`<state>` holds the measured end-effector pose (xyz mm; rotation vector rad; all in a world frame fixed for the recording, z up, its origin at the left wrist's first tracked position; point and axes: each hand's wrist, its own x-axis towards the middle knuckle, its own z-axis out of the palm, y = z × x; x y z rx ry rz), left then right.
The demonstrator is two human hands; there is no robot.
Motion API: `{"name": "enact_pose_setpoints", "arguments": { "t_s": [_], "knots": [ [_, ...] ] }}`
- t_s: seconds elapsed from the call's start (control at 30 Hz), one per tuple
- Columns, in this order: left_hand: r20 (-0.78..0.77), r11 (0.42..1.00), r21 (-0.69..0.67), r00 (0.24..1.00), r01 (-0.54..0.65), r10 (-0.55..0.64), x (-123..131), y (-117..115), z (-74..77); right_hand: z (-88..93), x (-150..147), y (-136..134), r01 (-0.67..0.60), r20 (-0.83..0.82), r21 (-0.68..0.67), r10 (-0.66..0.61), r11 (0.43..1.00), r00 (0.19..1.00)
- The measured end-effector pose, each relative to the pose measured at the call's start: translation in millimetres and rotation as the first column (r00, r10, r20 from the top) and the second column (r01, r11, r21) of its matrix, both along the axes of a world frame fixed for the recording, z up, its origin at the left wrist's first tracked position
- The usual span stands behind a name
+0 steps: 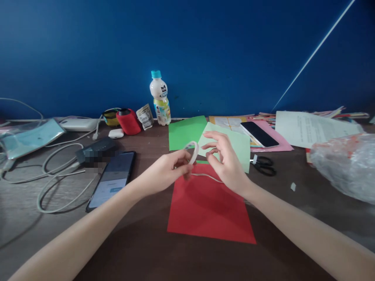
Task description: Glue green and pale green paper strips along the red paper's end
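Note:
A narrow roll of tape [193,154] is gripped in my left hand [172,168], between thumb and fingers, above the far edge of a red sheet of paper [208,212]. Just right of the roll, my right hand [224,162] hovers with its fingers apart and curved; I see nothing held in it. Across the top of the red sheet lies a thin pale cord [206,175], partly hidden by my hands. Behind them, a pale green sheet [234,142] overlaps a bright green sheet [186,132].
Black-handled scissors [265,164] lie right of the pale green sheet. A phone [113,181] and looped cables [43,191] are on the left; another phone [259,134] rests on pink paper. A bottle [160,99] stands by the blue wall. Crumpled clear plastic [347,168] sits far right.

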<state>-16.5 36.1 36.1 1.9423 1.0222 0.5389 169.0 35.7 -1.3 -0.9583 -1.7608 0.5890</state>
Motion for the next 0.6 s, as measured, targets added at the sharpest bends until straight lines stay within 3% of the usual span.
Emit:
{"name": "enact_pose_setpoints", "arguments": {
  "t_s": [0.17, 0.43, 0.6],
  "knots": [
    [0.124, 0.998, -0.034, 0.991, -0.047, 0.051, 5.1, -2.0, -9.7, 3.8, -8.3, -12.5, -0.106, 0.045, -0.037, 0.107, 0.994, 0.993],
    [0.088, 0.999, -0.023, 0.996, -0.031, 0.033, 4.8, -1.8, -9.6, 3.9, -11.0, -16.0, -0.135, 0.010, -0.048, 0.136, 0.990, 0.991],
    [0.091, 0.999, -0.021, 0.995, -0.035, 0.037, 4.4, -1.4, -10.9, 5.3, -10.9, -18.5, -0.195, -0.065, -0.127, 0.188, 0.973, 0.980]
  ]
}}
